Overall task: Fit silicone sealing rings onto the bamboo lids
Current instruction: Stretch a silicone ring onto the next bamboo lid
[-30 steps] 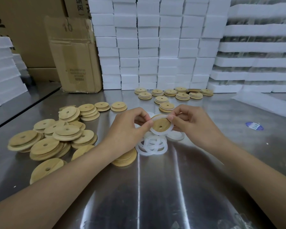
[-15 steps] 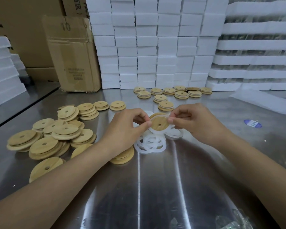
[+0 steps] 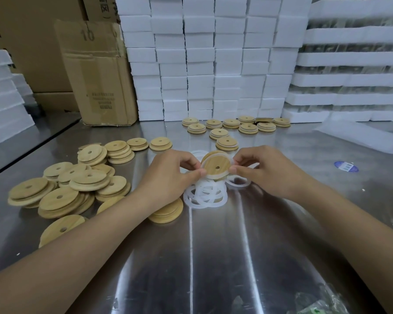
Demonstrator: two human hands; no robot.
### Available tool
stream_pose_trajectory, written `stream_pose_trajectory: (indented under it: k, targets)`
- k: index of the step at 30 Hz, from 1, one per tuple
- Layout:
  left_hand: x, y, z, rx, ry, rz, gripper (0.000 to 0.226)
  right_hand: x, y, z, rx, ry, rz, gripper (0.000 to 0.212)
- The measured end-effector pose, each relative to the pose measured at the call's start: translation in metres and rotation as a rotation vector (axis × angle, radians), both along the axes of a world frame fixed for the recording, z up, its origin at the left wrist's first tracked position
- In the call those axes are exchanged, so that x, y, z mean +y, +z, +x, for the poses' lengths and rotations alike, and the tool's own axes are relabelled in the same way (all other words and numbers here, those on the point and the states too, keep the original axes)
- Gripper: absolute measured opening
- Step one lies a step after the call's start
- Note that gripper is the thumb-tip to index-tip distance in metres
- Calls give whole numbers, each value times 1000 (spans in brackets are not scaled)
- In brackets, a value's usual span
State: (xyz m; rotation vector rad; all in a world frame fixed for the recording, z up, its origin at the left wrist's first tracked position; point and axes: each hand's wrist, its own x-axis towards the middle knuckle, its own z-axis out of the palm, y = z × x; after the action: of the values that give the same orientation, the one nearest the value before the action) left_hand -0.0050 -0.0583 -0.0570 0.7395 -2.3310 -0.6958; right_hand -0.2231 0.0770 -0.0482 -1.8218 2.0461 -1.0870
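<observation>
Change since earlier: bamboo lid (image 3: pixel 216 165) now tilts a little more, with its thick edge showing at upper left; the white band around it looks thinner than a second ago. Both hands have stayed over the same spot.
View: head camera, looking down across a steel tabletop (image 3: pixel 213 257).
Left hand (image 3: pixel 168 175): fingers curled, thumb and fingertips pinching the lid's left rim.
Right hand (image 3: pixel 266 171): fingers curled, thumb and forefinger pinching the right rim, touching the silicone ring (image 3: pixel 213 177).
Lid position: held off the tabletop between the hands, near the middle, centre hole facing the camera.
Ring on lid: white strip along the lower rim; whether it is fully seated cannot be told.
Ring pile (image 3: pixel 204 193): loose white rings heaped on the tabletop just below the held lid.
Loose lids (image 3: pixel 73 189): overlapping heap toward the left edge; one more lid (image 3: pixel 168 211) lies under the left wrist.
Small lid stacks (image 3: pixel 236 128): low stacks in rows by the far edge.
Background: cardboard box (image 3: pixel 95 75) at the far left corner, white foam blocks (image 3: pixel 202 64) stacked along the far edge.
Blue sticker (image 3: pixel 346 166): flat on the tabletop toward the right edge.
</observation>
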Motion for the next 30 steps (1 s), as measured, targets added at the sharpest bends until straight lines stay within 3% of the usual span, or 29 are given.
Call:
stream_pose_trajectory:
  k: [6, 11, 13, 16, 18, 30]
  targets:
    - [1, 4, 1, -70, 18, -14, 12, 1, 3, -3, 185, -34, 93, 10]
    - [3, 4, -1, -120, 89, -96, 15, 0, 3, -2, 208, -87, 115, 11]
    - [2, 4, -1, -135, 99, -120, 16, -2, 3, -4, 129, -77, 114, 11]
    - [0, 3, 2, -145, 80, -117, 18, 0, 2, -9, -247, 15, 160, 10]
    - [-1, 3, 4, -141, 60, -102, 18, 2, 2, -10, -377, 46, 183, 11]
    - [3, 3, 0, -94, 62, -78, 19, -1, 2, -7, -395, 17, 132, 18]
